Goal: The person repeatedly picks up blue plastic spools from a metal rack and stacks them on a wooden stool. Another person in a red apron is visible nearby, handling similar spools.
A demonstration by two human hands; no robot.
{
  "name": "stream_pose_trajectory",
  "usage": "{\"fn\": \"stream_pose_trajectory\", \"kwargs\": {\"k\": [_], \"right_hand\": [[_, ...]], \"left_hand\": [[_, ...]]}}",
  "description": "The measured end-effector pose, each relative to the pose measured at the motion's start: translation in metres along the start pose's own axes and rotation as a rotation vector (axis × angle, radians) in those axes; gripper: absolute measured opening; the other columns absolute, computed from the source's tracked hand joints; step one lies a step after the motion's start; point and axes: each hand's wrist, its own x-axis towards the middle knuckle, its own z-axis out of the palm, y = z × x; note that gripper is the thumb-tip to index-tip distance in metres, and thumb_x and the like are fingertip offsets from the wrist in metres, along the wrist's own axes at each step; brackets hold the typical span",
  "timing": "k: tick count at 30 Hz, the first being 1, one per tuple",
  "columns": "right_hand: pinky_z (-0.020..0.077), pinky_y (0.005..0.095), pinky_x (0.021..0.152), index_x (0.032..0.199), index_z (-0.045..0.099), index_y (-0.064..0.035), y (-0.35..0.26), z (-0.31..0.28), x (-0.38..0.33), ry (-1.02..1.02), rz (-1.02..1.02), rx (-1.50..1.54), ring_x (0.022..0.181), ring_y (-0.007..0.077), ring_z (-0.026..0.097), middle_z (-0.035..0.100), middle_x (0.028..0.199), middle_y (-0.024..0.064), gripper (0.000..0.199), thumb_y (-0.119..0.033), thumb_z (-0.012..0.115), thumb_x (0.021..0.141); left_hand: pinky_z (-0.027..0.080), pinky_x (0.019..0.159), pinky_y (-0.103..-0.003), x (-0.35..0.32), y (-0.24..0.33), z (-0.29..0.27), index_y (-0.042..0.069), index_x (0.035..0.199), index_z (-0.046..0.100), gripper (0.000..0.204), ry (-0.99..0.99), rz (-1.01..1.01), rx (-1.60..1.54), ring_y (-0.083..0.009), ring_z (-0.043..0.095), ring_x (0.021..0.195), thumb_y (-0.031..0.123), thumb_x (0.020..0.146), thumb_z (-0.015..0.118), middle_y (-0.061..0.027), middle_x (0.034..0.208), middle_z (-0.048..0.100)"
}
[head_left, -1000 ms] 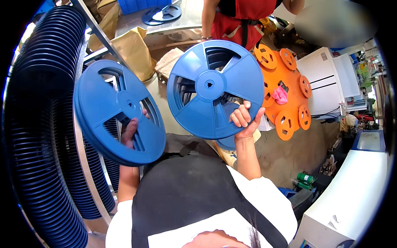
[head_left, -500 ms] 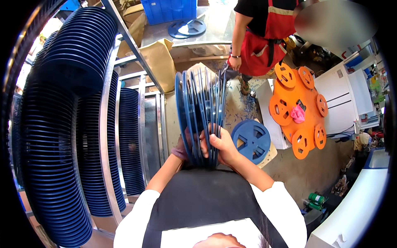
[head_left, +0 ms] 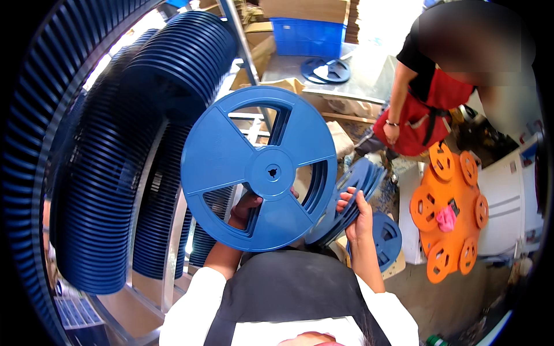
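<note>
A large blue plastic reel (head_left: 271,168) faces me, with cut-out windows and a small hub hole; further layers show through the openings. My left hand (head_left: 247,207) grips it from behind, seen partly through the lower window, its fingers partly hidden. To its right, several more blue reels (head_left: 353,177) lean together edge-on in a slanted bundle. My right hand (head_left: 359,216) is closed on their near right edge, thumb up along the rim.
Metal racks full of blue reels (head_left: 98,202) stand at the left. Another blue reel (head_left: 385,239) lies low at the right. Beyond is an orange table (head_left: 459,196) with orange discs around it. A co-worker in a red apron (head_left: 424,115) stands by a metal bench (head_left: 369,69).
The bundle held between both hands is now split: the left part has turned its flat face toward me, while my right hand has moved right with the others. The view has swung left.
</note>
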Motion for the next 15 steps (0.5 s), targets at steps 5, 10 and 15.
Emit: {"fn": "stream_pose_trajectory", "kwargs": {"k": [5,10,15], "right_hand": [[0.0538,0.0358,0.066,0.11,0.053,0.0,0.005,-0.011,0.021,-0.001,0.037,0.025,0.072,0.0227,0.064,0.064,0.091,0.0154,0.036,-0.031,0.056,0.092],[0.0537,0.0361,0.063,0.108,0.053,-0.0018,0.018,-0.012,0.038,-0.053,0.124,0.036,0.071,0.0231,0.064,0.065,0.09,0.0145,0.034,-0.031,0.056,0.091],[0.055,0.0379,0.064,0.107,0.052,-0.001,0.026,-0.002,0.051,-0.065,0.19,0.006,0.071,0.0247,0.064,0.063,0.09,0.016,0.032,-0.027,0.058,0.089]], "left_hand": [[0.045,0.094,-0.044,-0.019,0.033,0.016,0.002,0.136,0.032,0.086,0.011,0.191,0.242,-0.0304,0.053,0.113,0.038,0.072,0.075,-0.02,0.12,0.053],[0.045,0.091,-0.039,-0.084,0.071,0.068,0.003,0.131,0.039,0.072,0.365,0.423,0.557,-0.0256,0.055,0.105,0.031,0.075,0.075,-0.0147,0.116,0.054],[0.045,0.089,-0.037,-0.093,0.092,0.083,0.004,0.126,0.043,0.063,0.997,0.594,0.82,-0.0235,0.055,0.1,0.029,0.077,0.074,-0.0121,0.114,0.054]]}}
